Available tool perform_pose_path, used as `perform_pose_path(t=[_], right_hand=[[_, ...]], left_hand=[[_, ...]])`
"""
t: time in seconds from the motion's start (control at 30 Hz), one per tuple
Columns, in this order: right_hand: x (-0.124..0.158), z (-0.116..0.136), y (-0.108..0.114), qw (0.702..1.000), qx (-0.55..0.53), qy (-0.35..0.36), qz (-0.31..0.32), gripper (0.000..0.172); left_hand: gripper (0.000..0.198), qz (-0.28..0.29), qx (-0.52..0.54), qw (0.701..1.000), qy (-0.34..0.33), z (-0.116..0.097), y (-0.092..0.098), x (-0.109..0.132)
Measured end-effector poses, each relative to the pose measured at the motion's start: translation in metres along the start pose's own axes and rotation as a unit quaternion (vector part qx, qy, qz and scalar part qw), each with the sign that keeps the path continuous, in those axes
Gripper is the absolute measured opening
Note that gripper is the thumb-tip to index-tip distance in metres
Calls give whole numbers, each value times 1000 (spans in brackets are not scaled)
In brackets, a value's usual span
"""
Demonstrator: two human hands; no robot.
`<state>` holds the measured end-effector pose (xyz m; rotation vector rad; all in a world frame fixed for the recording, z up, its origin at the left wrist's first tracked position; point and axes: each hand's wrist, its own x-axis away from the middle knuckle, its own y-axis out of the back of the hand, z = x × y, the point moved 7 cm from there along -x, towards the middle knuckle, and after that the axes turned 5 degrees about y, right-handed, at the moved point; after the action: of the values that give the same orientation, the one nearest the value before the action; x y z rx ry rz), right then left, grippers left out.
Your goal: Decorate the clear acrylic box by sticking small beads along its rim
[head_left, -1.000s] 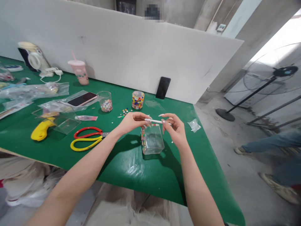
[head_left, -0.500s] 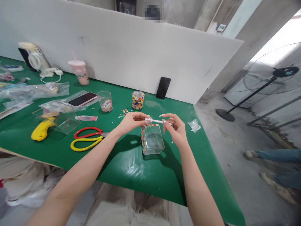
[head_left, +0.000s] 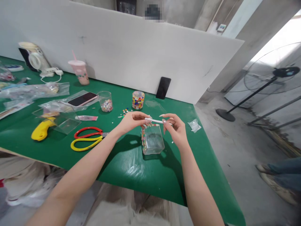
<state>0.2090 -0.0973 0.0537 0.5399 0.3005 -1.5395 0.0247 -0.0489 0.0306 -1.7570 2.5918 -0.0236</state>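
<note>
A thin white pen-like stick is held level between both my hands. The fingertips of my left hand pinch its left end, and my right hand grips its right end between thumb and fingers. Just below stands a clear square box, with small coloured tiles covering its left side and some along its far top edge. Loose tiles lie beyond my left hand. Behind them is a round jar covered in coloured tiles. My left fingers partly hide the box's far corner.
Scissors with red and yellow handles lie left of my forearm, near a yellow tool. Further back are a cup of tiles, a phone, a pink tumbler and a second phone against the white partition.
My hands, the white stick and the box stay almost in place. On the floor at the right, another person's legs have shifted further right.
</note>
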Motion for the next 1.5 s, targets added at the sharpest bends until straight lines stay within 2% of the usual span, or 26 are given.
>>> perform_pose_path(t=[0.87,1.07,1.27,1.5], right_hand=[[0,-1,-1,1000,-1,-4,-2,12],[1,-3,-2,1000,3,-7,1,13],[0,-2,-3,1000,3,-6,0,13],[1,0,-5,1000,13,-5,10,14]], left_hand=[[27,-7,14,1000,-15,0,0,-1],[34,-19,29,999,-17,-1,0,-1],[49,-19,44,999,-13,-4,1,-1],[30,-37,45,998,-22,-5,0,1]])
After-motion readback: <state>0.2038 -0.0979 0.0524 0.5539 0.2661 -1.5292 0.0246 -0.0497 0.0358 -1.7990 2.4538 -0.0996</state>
